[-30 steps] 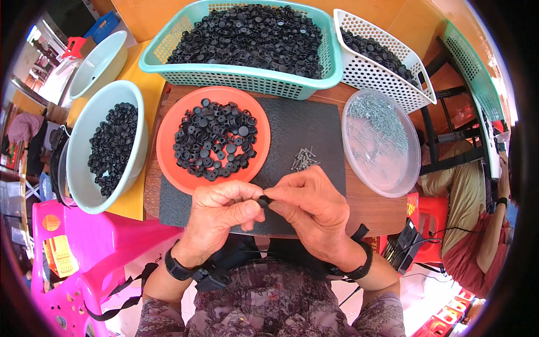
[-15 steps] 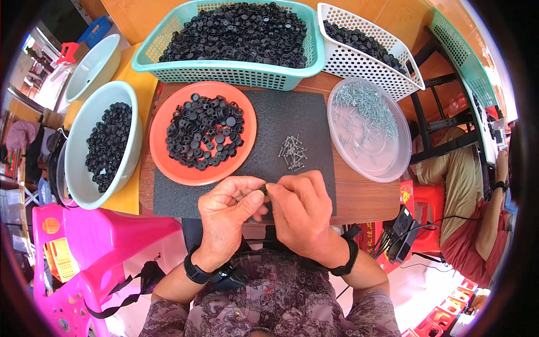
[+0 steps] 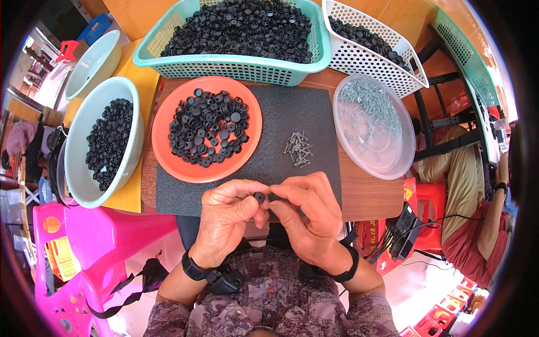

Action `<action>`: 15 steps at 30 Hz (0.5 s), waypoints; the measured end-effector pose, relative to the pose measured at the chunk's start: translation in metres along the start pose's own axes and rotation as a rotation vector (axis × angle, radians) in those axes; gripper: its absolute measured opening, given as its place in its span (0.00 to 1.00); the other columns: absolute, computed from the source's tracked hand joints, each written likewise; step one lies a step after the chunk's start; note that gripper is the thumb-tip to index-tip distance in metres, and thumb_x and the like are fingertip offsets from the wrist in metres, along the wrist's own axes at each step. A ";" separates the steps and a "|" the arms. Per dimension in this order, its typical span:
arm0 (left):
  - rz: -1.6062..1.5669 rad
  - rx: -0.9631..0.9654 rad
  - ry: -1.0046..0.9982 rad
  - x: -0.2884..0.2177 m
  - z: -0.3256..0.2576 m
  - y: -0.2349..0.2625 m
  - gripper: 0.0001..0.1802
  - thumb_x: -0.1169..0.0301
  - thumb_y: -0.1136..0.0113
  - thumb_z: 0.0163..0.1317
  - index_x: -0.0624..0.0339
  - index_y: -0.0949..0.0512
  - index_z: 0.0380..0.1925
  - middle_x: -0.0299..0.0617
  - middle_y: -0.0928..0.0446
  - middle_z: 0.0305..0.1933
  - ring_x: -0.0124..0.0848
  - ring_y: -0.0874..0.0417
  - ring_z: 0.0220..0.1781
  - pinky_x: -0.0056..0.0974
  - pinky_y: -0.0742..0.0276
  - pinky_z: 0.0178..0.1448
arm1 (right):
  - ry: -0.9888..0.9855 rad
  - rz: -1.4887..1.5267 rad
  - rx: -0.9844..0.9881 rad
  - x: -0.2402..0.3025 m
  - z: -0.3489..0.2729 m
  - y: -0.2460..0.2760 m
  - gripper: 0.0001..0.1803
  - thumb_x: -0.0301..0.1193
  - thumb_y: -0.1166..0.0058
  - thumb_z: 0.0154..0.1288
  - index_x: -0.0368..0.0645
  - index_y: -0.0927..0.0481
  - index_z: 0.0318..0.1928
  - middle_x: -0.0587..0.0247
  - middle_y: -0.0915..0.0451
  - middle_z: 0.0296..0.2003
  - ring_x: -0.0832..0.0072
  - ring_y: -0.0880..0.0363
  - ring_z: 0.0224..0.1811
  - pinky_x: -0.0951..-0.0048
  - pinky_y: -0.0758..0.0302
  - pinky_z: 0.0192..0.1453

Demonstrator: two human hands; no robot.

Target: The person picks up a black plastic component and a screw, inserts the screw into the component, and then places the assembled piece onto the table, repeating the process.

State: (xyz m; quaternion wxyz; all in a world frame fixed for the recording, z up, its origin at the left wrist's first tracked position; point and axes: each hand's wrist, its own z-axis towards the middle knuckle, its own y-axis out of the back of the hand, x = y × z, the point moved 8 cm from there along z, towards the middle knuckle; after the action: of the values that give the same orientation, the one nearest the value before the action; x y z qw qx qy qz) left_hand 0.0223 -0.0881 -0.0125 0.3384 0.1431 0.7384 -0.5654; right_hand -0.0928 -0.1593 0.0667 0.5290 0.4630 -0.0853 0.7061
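My left hand (image 3: 229,216) pinches a small round black cap (image 3: 259,197) with a hole in its middle, between thumb and fingers. Close beside it, my right hand (image 3: 310,213) has thumb and index finger drawn together; what lies between those tips is too small to make out. Both hands are over the near edge of a black foam mat (image 3: 275,121). Just beyond my right hand lies a small pile of screws (image 3: 298,149) on the mat. An orange plate (image 3: 163,157) with many black caps (image 3: 209,128) stands beyond my left hand.
At the right stands a clear oval tub (image 3: 373,160) of silvery screws (image 3: 373,101). Far back are a green basket (image 3: 236,71) and a white basket (image 3: 370,64), both with black parts. A pale green basin (image 3: 73,160) of black parts stands left, above a pink chair (image 3: 120,230).
My right hand has opened its grip somewhat and shifted slightly right. The black cap in my left hand now shows its holed face. The view has moved a little.
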 end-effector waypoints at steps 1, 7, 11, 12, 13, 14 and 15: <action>-0.015 0.017 -0.008 -0.001 0.000 -0.001 0.16 0.73 0.32 0.59 0.70 0.21 0.45 0.46 0.18 0.37 0.29 0.19 0.31 0.32 0.21 0.34 | -0.006 -0.015 0.014 0.001 0.001 -0.002 0.16 0.17 0.35 0.48 0.38 0.17 0.41 0.59 0.20 0.35 0.64 0.25 0.34 0.69 0.30 0.37; -0.009 -0.023 -0.019 -0.001 0.002 0.005 0.14 0.77 0.32 0.57 0.69 0.23 0.42 0.48 0.18 0.37 0.30 0.18 0.31 0.31 0.19 0.33 | 0.020 0.027 0.000 0.004 0.000 -0.008 0.17 0.17 0.35 0.48 0.38 0.17 0.41 0.60 0.20 0.34 0.65 0.26 0.34 0.69 0.30 0.36; 0.000 -0.022 -0.041 0.000 0.002 0.003 0.13 0.77 0.31 0.56 0.69 0.23 0.40 0.47 0.19 0.36 0.30 0.18 0.29 0.31 0.20 0.33 | 0.039 -0.004 -0.011 0.003 -0.002 -0.008 0.15 0.17 0.35 0.48 0.38 0.17 0.39 0.59 0.20 0.34 0.65 0.26 0.33 0.68 0.29 0.35; 0.015 -0.035 -0.050 0.000 0.002 0.004 0.13 0.77 0.31 0.56 0.69 0.23 0.40 0.47 0.19 0.36 0.30 0.18 0.29 0.31 0.20 0.33 | 0.023 -0.005 -0.016 0.001 -0.003 -0.007 0.14 0.17 0.35 0.48 0.38 0.17 0.38 0.59 0.20 0.34 0.65 0.26 0.33 0.68 0.29 0.34; 0.039 -0.041 -0.067 -0.002 0.002 0.004 0.13 0.77 0.31 0.56 0.69 0.22 0.40 0.47 0.19 0.36 0.30 0.18 0.29 0.31 0.20 0.33 | 0.005 -0.010 -0.021 -0.001 -0.003 -0.007 0.13 0.17 0.35 0.48 0.38 0.18 0.38 0.59 0.20 0.34 0.64 0.26 0.33 0.68 0.29 0.34; 0.047 -0.040 -0.061 -0.001 0.001 0.003 0.13 0.77 0.31 0.56 0.70 0.22 0.40 0.46 0.19 0.35 0.30 0.18 0.28 0.31 0.20 0.33 | 0.004 -0.003 -0.027 -0.001 -0.003 -0.006 0.13 0.16 0.35 0.48 0.38 0.18 0.37 0.59 0.20 0.33 0.64 0.26 0.32 0.68 0.29 0.34; 0.065 -0.032 -0.063 -0.001 0.002 0.002 0.13 0.77 0.31 0.56 0.70 0.22 0.40 0.46 0.19 0.35 0.30 0.18 0.28 0.31 0.20 0.33 | 0.001 0.001 -0.033 -0.002 -0.003 -0.006 0.13 0.16 0.35 0.48 0.37 0.18 0.37 0.58 0.21 0.33 0.64 0.26 0.32 0.68 0.29 0.34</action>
State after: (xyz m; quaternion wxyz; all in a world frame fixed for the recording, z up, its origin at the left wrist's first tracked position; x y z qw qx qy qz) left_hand 0.0252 -0.0887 -0.0133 0.3817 0.1439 0.7313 -0.5466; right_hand -0.0898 -0.1560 0.0616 0.5364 0.4536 -0.0968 0.7051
